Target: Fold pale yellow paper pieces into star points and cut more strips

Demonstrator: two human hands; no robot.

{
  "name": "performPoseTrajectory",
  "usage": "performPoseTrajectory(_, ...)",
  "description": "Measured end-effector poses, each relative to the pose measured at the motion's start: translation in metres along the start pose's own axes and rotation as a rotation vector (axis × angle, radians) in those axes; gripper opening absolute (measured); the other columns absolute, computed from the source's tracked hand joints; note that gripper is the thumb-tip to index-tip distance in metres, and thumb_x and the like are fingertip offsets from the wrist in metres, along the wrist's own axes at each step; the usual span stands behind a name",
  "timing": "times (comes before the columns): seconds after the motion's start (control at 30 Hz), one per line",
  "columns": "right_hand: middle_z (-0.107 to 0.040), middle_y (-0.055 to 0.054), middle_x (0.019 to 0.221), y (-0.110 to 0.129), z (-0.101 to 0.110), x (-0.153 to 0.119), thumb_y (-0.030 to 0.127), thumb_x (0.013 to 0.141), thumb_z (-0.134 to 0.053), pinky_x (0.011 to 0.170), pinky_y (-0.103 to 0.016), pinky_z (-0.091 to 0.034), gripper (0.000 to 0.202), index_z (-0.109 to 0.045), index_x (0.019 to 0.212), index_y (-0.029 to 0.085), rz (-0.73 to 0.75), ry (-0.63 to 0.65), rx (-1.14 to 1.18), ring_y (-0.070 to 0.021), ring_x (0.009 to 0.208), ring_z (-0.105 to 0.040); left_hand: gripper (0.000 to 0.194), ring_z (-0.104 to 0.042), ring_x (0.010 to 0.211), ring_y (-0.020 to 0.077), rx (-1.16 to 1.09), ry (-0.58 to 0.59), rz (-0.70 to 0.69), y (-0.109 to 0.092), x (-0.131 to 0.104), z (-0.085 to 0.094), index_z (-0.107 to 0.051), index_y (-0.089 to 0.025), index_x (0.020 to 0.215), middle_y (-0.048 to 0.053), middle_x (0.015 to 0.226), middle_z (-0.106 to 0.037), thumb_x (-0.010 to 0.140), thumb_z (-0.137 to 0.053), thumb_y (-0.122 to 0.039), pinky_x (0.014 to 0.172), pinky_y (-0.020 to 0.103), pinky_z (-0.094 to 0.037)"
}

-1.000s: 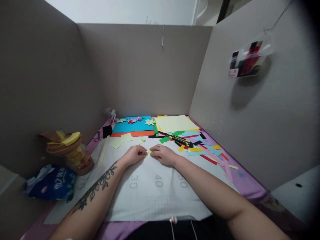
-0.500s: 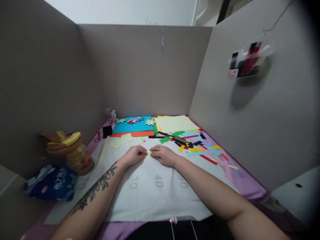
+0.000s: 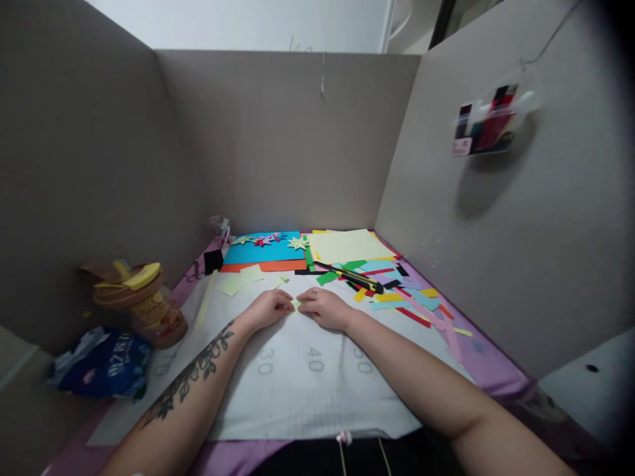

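Observation:
A small pale yellow-green paper piece (image 3: 296,305) lies between my two hands on the white gridded sheet (image 3: 292,396). My left hand (image 3: 272,308) pinches its left side, fingers bent together. From the right, my right hand (image 3: 323,308) has its fingertips closed on the same piece. Just behind the hands are pale green paper squares (image 3: 231,284) and a small folded piece (image 3: 281,281). A black and yellow cutter (image 3: 356,277) rests beyond my right hand.
Folded paper stars (image 3: 298,243) sit on blue card (image 3: 268,251) at the back. Cream sheets (image 3: 350,245) lie beside it. Coloured strips (image 3: 391,297) spread at right. A lidded cup (image 3: 156,314) and blue packet (image 3: 102,362) stand left. Grey panels surround the table.
My left hand has shifted very slightly to the right, towards my right hand. Both hands remain at the small paper piece.

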State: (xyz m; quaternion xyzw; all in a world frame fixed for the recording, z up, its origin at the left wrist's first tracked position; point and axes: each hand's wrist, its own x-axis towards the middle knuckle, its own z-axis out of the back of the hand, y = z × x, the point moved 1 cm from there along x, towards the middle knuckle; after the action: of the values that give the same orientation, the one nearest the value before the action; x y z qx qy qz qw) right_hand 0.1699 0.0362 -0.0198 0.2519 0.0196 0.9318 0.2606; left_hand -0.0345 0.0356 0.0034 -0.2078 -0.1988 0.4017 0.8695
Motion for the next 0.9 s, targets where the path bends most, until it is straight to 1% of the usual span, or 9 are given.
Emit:
performPoseTrajectory(0.1, -0.064, -0.006, 0.114, 0.001, 0.001, 0.001, 0.015, 0.083, -0.054, 0.084, -0.035, -0.047, 0.024, -0.07, 0.097, 0.025, 0.005, 0.027, -0.012, -0.0207, 0.099, -0.056, 0.022, -0.06, 0.098, 0.0196, 0.096, 0.026, -0.012, -0.004, -0.001, 0.001, -0.073, -0.021, 0.083, 0.007, 0.109, -0.065, 0.077, -0.053, -0.014, 0.087, 0.029, -0.045)
performPoseTrajectory(0.17, -0.062, -0.005, 0.117, 0.001, 0.0, 0.002, 0.014, 0.081, -0.054, 0.088, -0.038, -0.045, 0.027, -0.069, 0.101, 0.027, -0.014, 0.044, -0.032, -0.0221, 0.105, -0.052, 0.023, -0.058, 0.102, 0.0217, 0.174, 0.031, -0.02, -0.007, -0.001, 0.0, -0.073, -0.022, 0.082, 0.007, 0.113, -0.063, 0.078, -0.052, -0.014, 0.089, 0.031, -0.044)
performPoseTrajectory(0.3, -0.054, -0.005, 0.128, -0.001, -0.001, 0.002, 0.015, 0.08, -0.054, 0.096, -0.046, -0.04, 0.034, -0.066, 0.109, 0.029, -0.122, 0.075, -0.087, -0.0267, 0.12, -0.041, 0.024, -0.056, 0.1, 0.0225, 0.322, 0.011, -0.05, -0.014, -0.002, -0.001, -0.073, -0.022, 0.079, 0.007, 0.108, -0.062, 0.078, -0.05, -0.014, 0.088, 0.032, -0.044)
performPoseTrajectory(0.4, -0.047, -0.004, 0.135, -0.002, -0.001, 0.001, 0.017, 0.082, -0.051, 0.098, -0.049, -0.037, 0.036, -0.064, 0.113, 0.031, -0.197, 0.099, -0.098, -0.029, 0.126, -0.035, 0.024, -0.055, 0.099, 0.023, 0.365, 0.033, -0.109, -0.018, -0.003, -0.002, -0.071, -0.021, 0.081, 0.007, 0.103, -0.064, 0.078, -0.049, -0.011, 0.088, 0.034, -0.042)
performPoseTrajectory(0.5, -0.047, -0.005, 0.135, -0.003, 0.001, 0.0, 0.019, 0.082, -0.051, 0.099, -0.051, -0.036, 0.034, -0.065, 0.112, 0.029, -0.256, 0.097, -0.105, -0.0304, 0.128, -0.033, 0.027, -0.05, 0.112, 0.0241, 0.376, 0.063, -0.166, -0.018, -0.003, -0.005, -0.067, -0.022, 0.092, 0.007, 0.11, -0.064, 0.081, -0.045, -0.009, 0.092, 0.037, -0.039)
performPoseTrajectory(0.57, -0.049, -0.007, 0.133, -0.004, 0.004, -0.001, 0.02, 0.08, -0.053, 0.099, -0.051, -0.036, 0.033, -0.066, 0.11, 0.027, -0.289, 0.091, -0.11, -0.0309, 0.127, -0.035, 0.029, -0.046, 0.12, 0.0242, 0.393, 0.067, -0.168, -0.016, -0.003, -0.007, -0.063, -0.022, 0.104, 0.008, 0.115, -0.063, 0.085, -0.042, -0.012, 0.095, 0.039, -0.037)
performPoseTrajectory(0.63, -0.051, -0.007, 0.131, -0.005, 0.007, -0.003, 0.021, 0.079, -0.055, 0.098, -0.052, -0.036, 0.031, -0.068, 0.107, 0.026, -0.319, 0.089, -0.114, -0.0314, 0.126, -0.036, 0.03, -0.044, 0.123, 0.0239, 0.419, 0.068, -0.15, -0.015, -0.004, -0.009, -0.058, -0.022, 0.112, 0.01, 0.117, -0.061, 0.088, -0.04, -0.017, 0.096, 0.04, -0.037)
performPoseTrajectory(0.73, -0.054, -0.008, 0.128, -0.006, 0.011, -0.005, 0.021, 0.078, -0.054, 0.097, -0.051, -0.038, 0.029, -0.07, 0.102, 0.024, -0.352, 0.091, -0.127, -0.0316, 0.124, -0.038, 0.027, -0.046, 0.12, 0.0249, 0.469, 0.079, -0.112, -0.019, -0.005, -0.009, -0.057, -0.02, 0.11, 0.013, 0.111, -0.063, 0.09, -0.039, -0.022, 0.094, 0.04, -0.037)
performPoseTrajectory(0.9, -0.057, -0.007, 0.126, -0.008, 0.014, -0.008, 0.017, 0.077, -0.053, 0.094, -0.049, -0.04, 0.03, -0.071, 0.1, 0.024, -0.35, 0.099, -0.142, -0.0308, 0.12, -0.042, 0.021, -0.058, 0.097, 0.0259, 0.581, 0.153, -0.064, -0.036, -0.008, -0.001, -0.062, -0.019, 0.089, 0.012, 0.092, -0.066, 0.086, -0.04, -0.017, 0.084, 0.038, -0.04)
